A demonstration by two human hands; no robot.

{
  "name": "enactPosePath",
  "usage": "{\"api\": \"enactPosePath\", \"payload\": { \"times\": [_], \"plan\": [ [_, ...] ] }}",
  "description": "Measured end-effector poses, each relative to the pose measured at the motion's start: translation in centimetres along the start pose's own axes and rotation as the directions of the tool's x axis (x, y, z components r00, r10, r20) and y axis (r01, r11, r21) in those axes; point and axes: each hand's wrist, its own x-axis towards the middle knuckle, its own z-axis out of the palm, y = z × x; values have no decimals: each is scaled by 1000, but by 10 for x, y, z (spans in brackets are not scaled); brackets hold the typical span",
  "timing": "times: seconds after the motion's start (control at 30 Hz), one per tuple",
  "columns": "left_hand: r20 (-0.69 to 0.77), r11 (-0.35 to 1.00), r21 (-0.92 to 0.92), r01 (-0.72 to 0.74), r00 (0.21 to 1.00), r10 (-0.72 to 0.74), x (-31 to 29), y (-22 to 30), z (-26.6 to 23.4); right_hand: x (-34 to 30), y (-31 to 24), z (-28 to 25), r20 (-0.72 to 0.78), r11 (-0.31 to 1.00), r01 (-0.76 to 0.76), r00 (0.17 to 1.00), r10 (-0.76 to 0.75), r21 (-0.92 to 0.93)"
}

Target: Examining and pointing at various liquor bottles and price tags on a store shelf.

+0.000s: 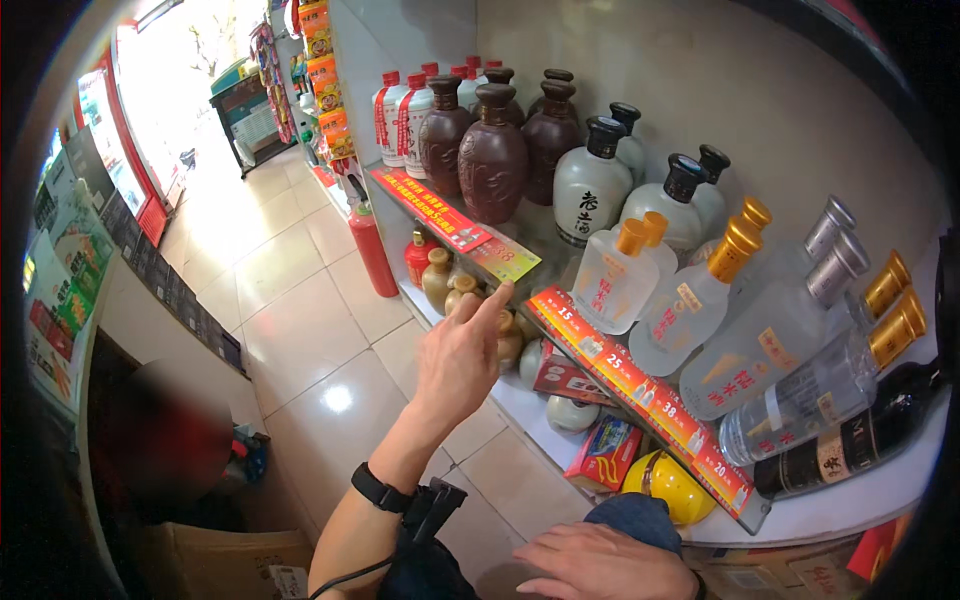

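My left hand is raised toward a glass shelf of bottles, its index finger stretched out and the tip just short of the red and yellow price strip on the shelf edge. It holds nothing, and a black watch is on that wrist. My right hand rests flat with spread fingers on my knee in blue denim. On the shelf stand brown ceramic jars, white ceramic bottles and clear glass bottles with gold caps.
A lower white shelf holds small round jars, a red box and a yellow round object. A red fire extinguisher stands on the tiled floor. A cardboard box and a blurred person are at lower left.
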Motion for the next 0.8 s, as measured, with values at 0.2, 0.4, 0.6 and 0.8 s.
{"api": "enactPosePath", "payload": {
  "times": [0.2,0.4,0.6,0.8],
  "plan": [
    [21,1000,21,15,1000,-16,-1,0,1,0,1,1,-3,1000,3,1000,-3,-4],
    [10,1000,1,11,1000,-11,-3,-7,1,4,-1,1,36,1000,-15,999,15,-12],
    [15,1000,6,10,1000,-10,-3,0,-1,10,-5,7,39,1000,-8,999,9,-17],
    [-127,994,-78,-70,990,60,2,-31,-22,19,1,17,83,996,-31,996,38,-83]
  ]
}}
